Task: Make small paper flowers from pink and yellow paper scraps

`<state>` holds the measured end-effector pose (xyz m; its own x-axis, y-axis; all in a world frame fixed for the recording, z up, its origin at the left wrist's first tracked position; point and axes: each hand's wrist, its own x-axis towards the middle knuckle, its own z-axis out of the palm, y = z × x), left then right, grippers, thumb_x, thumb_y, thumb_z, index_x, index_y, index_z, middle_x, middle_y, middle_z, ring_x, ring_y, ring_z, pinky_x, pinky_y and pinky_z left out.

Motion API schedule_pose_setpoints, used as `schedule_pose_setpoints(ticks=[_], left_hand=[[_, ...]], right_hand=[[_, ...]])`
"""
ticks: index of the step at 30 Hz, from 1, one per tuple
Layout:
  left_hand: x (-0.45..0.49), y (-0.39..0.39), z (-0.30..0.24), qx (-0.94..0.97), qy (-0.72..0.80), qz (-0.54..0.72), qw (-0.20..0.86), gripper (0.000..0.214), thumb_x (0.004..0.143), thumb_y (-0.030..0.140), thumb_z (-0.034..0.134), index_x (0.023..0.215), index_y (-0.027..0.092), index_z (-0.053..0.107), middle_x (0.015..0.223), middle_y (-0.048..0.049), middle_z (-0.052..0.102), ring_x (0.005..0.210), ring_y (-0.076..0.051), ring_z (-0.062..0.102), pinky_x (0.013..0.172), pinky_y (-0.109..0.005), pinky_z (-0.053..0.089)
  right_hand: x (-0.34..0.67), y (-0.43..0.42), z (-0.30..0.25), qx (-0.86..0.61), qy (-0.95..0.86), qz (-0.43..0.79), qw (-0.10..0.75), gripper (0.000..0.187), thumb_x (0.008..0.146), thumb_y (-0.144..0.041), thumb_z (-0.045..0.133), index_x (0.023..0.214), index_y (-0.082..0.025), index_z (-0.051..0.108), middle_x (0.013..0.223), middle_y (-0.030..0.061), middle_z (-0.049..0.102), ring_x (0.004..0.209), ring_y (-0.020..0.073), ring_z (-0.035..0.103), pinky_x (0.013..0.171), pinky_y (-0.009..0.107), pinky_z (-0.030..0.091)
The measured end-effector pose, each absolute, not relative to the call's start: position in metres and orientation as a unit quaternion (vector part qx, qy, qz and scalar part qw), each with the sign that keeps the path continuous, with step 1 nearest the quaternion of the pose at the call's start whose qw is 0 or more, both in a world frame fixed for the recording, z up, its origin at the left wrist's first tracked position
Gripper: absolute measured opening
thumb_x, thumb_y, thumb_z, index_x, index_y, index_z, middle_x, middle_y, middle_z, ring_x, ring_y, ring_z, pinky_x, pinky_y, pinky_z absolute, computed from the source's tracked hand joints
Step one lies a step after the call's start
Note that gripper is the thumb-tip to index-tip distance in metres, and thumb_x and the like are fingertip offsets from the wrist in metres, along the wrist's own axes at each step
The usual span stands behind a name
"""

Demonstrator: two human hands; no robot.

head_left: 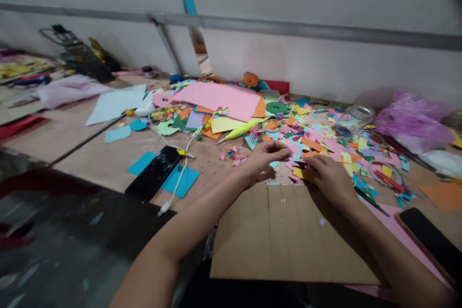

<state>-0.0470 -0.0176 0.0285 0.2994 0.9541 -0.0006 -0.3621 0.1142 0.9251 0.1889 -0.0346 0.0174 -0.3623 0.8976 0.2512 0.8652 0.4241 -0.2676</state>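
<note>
Both my hands reach over a flat piece of brown cardboard into a heap of coloured paper scraps. My left hand has its fingers curled together in a pinch above the scraps; what it holds is too small to make out. My right hand lies just to the right, fingers bent down onto a yellow scrap at the cardboard's far edge. The two hands are close together, nearly touching.
A black phone with a white cable lies on blue paper at the left. A large pink sheet, a yellow-green tool, a clear jar, a pink plastic bag and another phone surround the hands.
</note>
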Motion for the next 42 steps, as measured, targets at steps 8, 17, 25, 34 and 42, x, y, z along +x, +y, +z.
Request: schedule_pose_setpoints(ticks=[8, 17, 25, 34, 42], left_hand=[[-0.077, -0.001, 0.045, 0.413, 0.334, 0.581, 0.617, 0.028, 0.075, 0.033, 0.081, 0.089, 0.013, 0.068, 0.091, -0.0048, 0.072, 0.084, -0.013, 0.067, 0.089, -0.031, 0.053], [-0.08, 0.002, 0.043, 0.388, 0.322, 0.596, 0.625, 0.026, 0.076, 0.03, 0.08, 0.09, 0.013, 0.067, 0.09, -0.004, 0.072, 0.084, -0.012, 0.067, 0.09, -0.032, 0.053], [-0.082, 0.002, 0.039, 0.444, 0.33, 0.564, 0.613, 0.032, 0.075, 0.038, 0.08, 0.088, 0.013, 0.065, 0.09, -0.0054, 0.071, 0.072, -0.011, 0.065, 0.073, -0.026, 0.05], [-0.057, -0.015, 0.031, 0.488, 0.38, 0.452, 0.642, 0.033, 0.077, 0.042, 0.077, 0.088, 0.016, 0.06, 0.082, -0.0041, 0.068, 0.066, -0.012, 0.065, 0.054, -0.019, 0.043], [-0.049, -0.021, 0.023, 0.413, 0.358, 0.434, 0.716, 0.04, 0.072, 0.041, 0.083, 0.091, 0.016, 0.058, 0.089, -0.0068, 0.071, 0.067, -0.012, 0.065, 0.06, -0.023, 0.051]], right_hand=[[0.126, -0.036, 0.058, -0.41, -0.878, 0.187, 0.163, 0.025, 0.094, -0.031, 0.051, 0.1, -0.027, 0.075, 0.104, 0.0085, 0.072, 0.096, 0.0277, 0.065, 0.083, 0.04, 0.048], [0.056, -0.039, 0.019, -0.387, -0.884, 0.206, 0.161, 0.014, 0.091, -0.029, 0.061, 0.088, -0.025, 0.074, 0.095, 0.0061, 0.071, 0.088, 0.0229, 0.066, 0.075, 0.033, 0.048], [0.091, -0.031, 0.034, -0.477, -0.756, 0.355, 0.273, 0.017, 0.087, -0.039, 0.062, 0.082, -0.022, 0.062, 0.076, 0.0017, 0.069, 0.07, 0.0197, 0.062, 0.063, 0.031, 0.045], [0.131, -0.022, 0.037, -0.489, -0.63, 0.46, 0.391, 0.024, 0.075, -0.042, 0.075, 0.082, -0.021, 0.065, 0.081, 0.0029, 0.07, 0.076, 0.0205, 0.066, 0.07, 0.034, 0.053], [0.139, -0.024, 0.034, -0.497, -0.626, 0.431, 0.42, 0.023, 0.078, -0.04, 0.073, 0.089, -0.02, 0.071, 0.091, 0.0061, 0.072, 0.086, 0.0226, 0.066, 0.08, 0.037, 0.053]])
